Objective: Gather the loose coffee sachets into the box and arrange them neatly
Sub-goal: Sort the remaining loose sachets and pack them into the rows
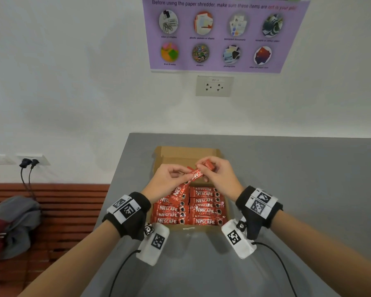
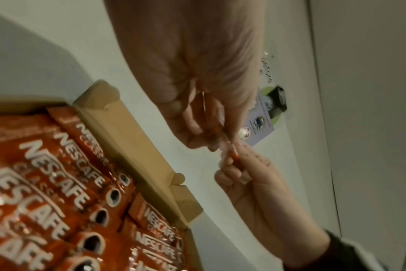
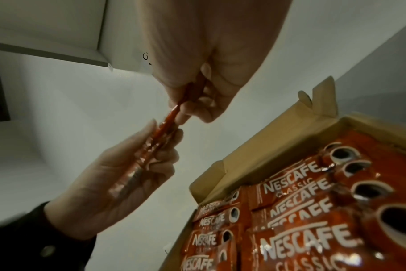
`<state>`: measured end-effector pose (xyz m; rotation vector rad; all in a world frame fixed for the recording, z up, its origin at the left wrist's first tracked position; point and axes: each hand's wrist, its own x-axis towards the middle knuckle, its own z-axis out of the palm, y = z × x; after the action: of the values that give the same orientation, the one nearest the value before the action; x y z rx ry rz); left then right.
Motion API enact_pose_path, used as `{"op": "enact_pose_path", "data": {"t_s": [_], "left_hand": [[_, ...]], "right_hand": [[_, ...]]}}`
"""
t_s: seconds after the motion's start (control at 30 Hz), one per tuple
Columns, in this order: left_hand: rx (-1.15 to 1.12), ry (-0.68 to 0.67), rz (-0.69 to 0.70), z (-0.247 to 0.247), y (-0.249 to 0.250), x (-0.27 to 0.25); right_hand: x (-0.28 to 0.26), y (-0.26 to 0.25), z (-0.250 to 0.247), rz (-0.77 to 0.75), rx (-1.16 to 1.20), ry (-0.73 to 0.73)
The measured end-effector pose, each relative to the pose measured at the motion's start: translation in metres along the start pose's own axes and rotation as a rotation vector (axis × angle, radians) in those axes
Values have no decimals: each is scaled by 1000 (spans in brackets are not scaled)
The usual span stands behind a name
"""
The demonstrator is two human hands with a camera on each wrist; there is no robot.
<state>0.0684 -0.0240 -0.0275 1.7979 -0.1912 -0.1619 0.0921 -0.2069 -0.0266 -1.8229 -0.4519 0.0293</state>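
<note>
Item: strip of red foil coffee sachets, held above the open brown cardboard box on the grey table. My left hand pinches its lower part; my right hand pinches the upper end. Box contents: two rows of red sachets. Handling, I judge: flatten the strip, align print with the left row, and lay it without disturbing neighbours.

1. Box interior: near part packed with two columns of sachets, no gap between them.
2. Far end of box: bare cardboard floor, open from above.
3. Both hands, left hand and right hand, hover over that far end, blocking straight-down entry.
4. Table right of box: open.
5. Rear flap upright at the far edge.
</note>
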Motion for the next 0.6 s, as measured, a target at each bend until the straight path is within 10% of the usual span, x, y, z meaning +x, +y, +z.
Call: {"op": "enact_pose_path", "data": {"t_s": [0.6], "left_hand": [[-169,40,-26,1,0,-1]], "right_hand": [[0,-9,-7,108,177,91]]}}
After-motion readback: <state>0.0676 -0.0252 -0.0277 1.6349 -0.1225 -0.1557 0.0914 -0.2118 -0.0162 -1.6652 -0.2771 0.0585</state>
